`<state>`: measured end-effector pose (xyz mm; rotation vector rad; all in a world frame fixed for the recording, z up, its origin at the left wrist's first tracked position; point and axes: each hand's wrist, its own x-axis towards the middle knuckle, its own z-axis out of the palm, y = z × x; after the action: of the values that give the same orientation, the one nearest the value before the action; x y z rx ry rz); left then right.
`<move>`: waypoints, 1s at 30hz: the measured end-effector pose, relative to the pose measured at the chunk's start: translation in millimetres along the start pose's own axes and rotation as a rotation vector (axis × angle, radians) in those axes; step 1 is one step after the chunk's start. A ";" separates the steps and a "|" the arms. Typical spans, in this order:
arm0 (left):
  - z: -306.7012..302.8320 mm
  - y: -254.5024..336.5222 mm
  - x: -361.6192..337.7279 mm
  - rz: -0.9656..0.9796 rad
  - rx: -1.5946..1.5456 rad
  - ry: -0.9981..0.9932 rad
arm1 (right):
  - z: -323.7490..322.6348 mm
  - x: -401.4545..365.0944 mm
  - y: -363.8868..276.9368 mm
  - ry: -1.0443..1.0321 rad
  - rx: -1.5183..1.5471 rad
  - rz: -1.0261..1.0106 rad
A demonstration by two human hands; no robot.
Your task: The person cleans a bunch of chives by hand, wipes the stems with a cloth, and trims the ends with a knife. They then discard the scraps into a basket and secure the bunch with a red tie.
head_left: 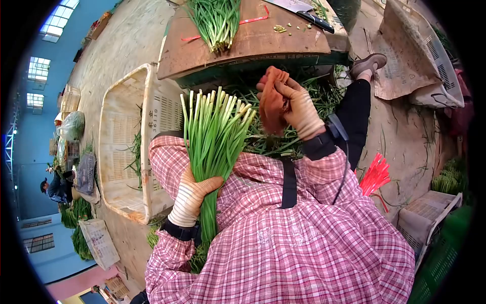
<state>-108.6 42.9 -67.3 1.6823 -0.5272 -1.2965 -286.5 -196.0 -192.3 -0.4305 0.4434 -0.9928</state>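
Observation:
My left hand [195, 196], in a pale glove, is wrapped round a bundle of long green stalks [215, 139] with pale cut ends pointing up. The bundle lies over my lap. To its right, my right hand [296, 104], also gloved, is closed on a reddish-brown cloth [273, 101] and does not touch the bundle. Beyond both hands, a second bundle of green stalks [215, 23] lies across a red tie [255, 19] on a brown board [283, 45]. Near the board's far right edge rests a knife [304, 14] with a black handle.
A dirty white crate [149, 101] stands at my left. Loose green leaves [324, 96] lie below the board. Red strips [374, 177] are at my right, near a grey crate [420, 218]. A person [56, 188] is far off at the left.

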 end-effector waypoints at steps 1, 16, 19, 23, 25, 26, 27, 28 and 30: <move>2.0 -0.4 0.9 0.041 0.009 0.000 | 11.8 -11.4 -11.1 -0.065 0.080 0.102; -22.9 -7.5 7.0 -0.117 -0.390 -0.114 | 36.6 -24.7 26.3 -0.413 0.102 0.170; -16.1 -5.8 5.9 -0.105 -0.404 -0.106 | 49.4 -31.8 31.6 -0.282 -0.125 0.150; -17.8 -7.7 7.5 -0.108 -0.368 -0.102 | 20.5 1.7 36.2 -0.111 -0.391 -0.066; -20.3 -9.7 2.1 -0.103 -0.364 -0.100 | -14.9 22.9 13.0 0.060 -0.369 -0.152; -23.4 -8.8 2.3 -0.108 -0.361 -0.108 | -18.9 19.0 -2.1 0.045 -0.168 -0.102; -26.2 -8.8 2.5 -0.113 -0.360 -0.115 | -11.7 13.5 -20.7 0.029 0.031 -0.050; -26.9 -9.1 2.8 -0.119 -0.362 -0.123 | 9.5 -1.4 -31.6 0.006 0.112 0.018; -22.9 -8.2 6.5 -0.129 -0.381 -0.116 | 32.6 -16.3 -6.3 -0.161 0.054 0.049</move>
<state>-86.8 51.0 -77.1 1.3473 -0.2206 -1.4892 -281.0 -180.2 -159.2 -0.4454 0.2809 -0.9127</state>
